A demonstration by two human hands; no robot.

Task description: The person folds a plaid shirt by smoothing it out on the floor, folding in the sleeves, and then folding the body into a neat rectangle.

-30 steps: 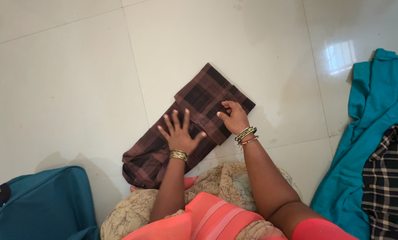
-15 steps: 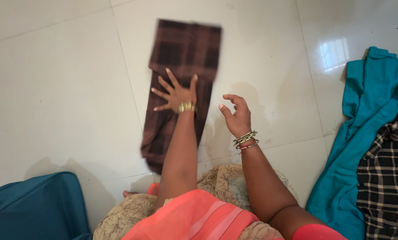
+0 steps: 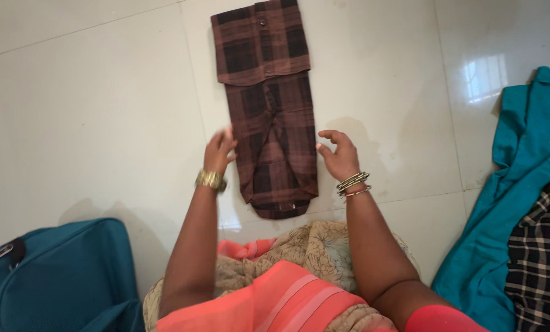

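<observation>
the shirt [image 3: 269, 104] now lies straight on the floor [image 3: 90, 104], swung round from its slant; left hand [image 3: 218, 150] and right hand [image 3: 339, 155] flank it, open, off the cloth.

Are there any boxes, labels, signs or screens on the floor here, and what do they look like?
No packages, labels, signs or screens show.
Nearest to one: a teal bag, bottom left, soft and boxy.
Between the left hand and right hand: a folded brown checked shirt, long and narrow.
</observation>
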